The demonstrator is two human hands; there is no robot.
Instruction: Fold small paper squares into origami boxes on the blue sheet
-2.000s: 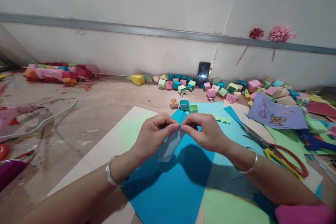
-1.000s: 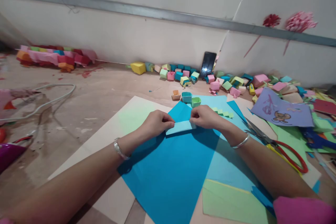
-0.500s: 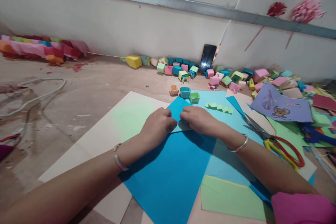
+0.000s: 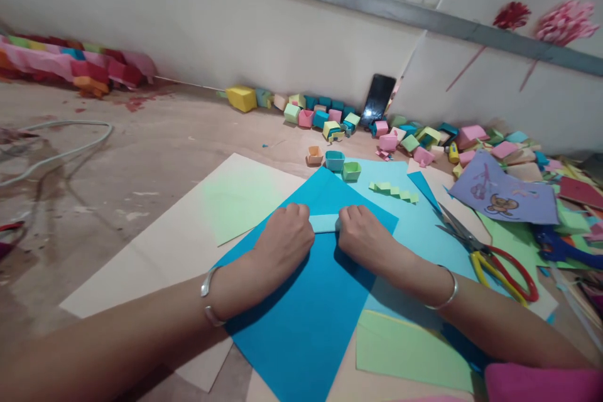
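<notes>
A narrow light-blue paper strip (image 4: 325,223) stretches between my hands, low over a large blue paper sheet (image 4: 301,314). My left hand (image 4: 286,240) is closed on the strip's left end, knuckles up. On the strip's right end, my right hand (image 4: 363,235) is closed too, its fingertips curled out of sight. Just beyond the blue sheet stand three small paper boxes: an orange one (image 4: 314,155), a teal one (image 4: 335,161) and a green one (image 4: 352,171). A green zigzag-folded strip (image 4: 394,192) lies to the right of them.
Scissors (image 4: 485,257) with red and yellow handles lie at the right, near a purple drawn-on paper (image 4: 504,191). A phone (image 4: 378,99) leans on the wall behind many small paper boxes. A white cable (image 4: 70,122) loops at the left.
My hands have moved slightly apart, showing more of the light-blue strip. It now looks flat and narrow, where before its surface was tilted up between my fingers.
</notes>
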